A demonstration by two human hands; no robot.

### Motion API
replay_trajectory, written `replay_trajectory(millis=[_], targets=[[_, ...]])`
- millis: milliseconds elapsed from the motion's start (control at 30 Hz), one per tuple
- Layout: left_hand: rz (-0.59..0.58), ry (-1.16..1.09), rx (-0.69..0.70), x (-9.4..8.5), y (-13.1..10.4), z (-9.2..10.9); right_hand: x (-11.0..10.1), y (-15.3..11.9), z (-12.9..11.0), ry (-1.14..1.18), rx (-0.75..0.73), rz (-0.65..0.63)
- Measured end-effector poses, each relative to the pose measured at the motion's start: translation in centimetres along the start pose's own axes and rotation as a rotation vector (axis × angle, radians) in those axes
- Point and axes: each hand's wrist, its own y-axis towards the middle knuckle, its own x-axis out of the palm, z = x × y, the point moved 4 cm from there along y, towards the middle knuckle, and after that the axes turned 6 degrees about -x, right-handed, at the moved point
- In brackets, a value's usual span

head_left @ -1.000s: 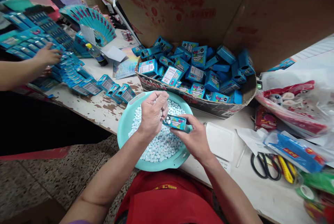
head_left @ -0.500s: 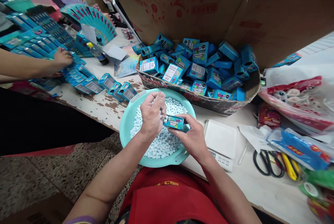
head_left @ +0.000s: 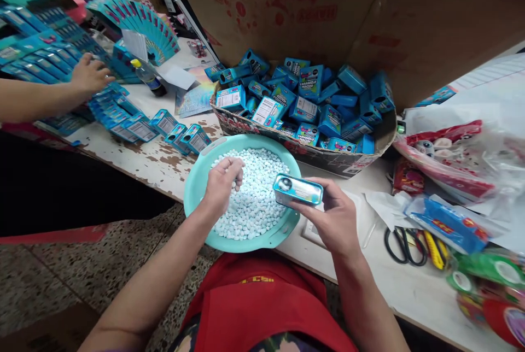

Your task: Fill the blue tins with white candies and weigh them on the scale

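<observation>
My right hand (head_left: 334, 212) grips a small blue tin (head_left: 305, 192) by its right end. The tin lies tilted, its metal top with a round dark hole facing me, over the right rim of the basin. My left hand (head_left: 221, 181) is closed, fingers curled, above the small pale candies (head_left: 256, 193) in the turquoise basin (head_left: 191, 188). What its fingers hold, if anything, is hidden. Under my right hand a white kitchen scale (head_left: 314, 233) is partly covered.
Behind the basin stands a cardboard box (head_left: 348, 169) full of blue tins. Loose tins (head_left: 196, 138) lie left of it. Scissors (head_left: 404, 247) and a yellow cutter (head_left: 435, 250) lie at right. Another person's hand (head_left: 91, 74) reaches over stacked packs at left.
My right hand has moved right with the tin and turned its holed top towards me. My left hand has drawn left, away from the tin. The other person's hand has shifted slightly left and up.
</observation>
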Motion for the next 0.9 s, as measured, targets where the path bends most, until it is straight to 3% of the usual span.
replay_trajectory(millis=[133,267,400,500,667,767,900], targets=[[-0.224,0.938,0.187,0.1,-0.7,-3.2,-1.8,-0.8,0.7,0.135,0.021,0.069],[-0.372,1.314,0.136,0.7,-0.8,-5.6,-5.6,-2.4,3.9,0.110,0.043,0.268],[-0.435,1.333,0.115,2.1,-0.9,-5.6,-9.6,-4.2,8.0,-0.022,0.071,0.498],[-0.459,1.332,0.119,3.0,-1.1,-4.8,-10.7,-4.8,9.9,-0.068,0.114,0.520],[-0.401,1.389,0.222,3.1,-1.4,-3.2,-12.5,-5.2,9.1,-0.040,0.009,0.498],[-0.297,1.343,0.247,2.2,-1.0,-2.6,-15.1,-6.1,8.2,-0.053,-0.047,0.615],[-0.204,1.127,0.266,1.1,-0.2,-1.9,-17.7,-8.3,8.9,-0.085,0.026,0.768]])
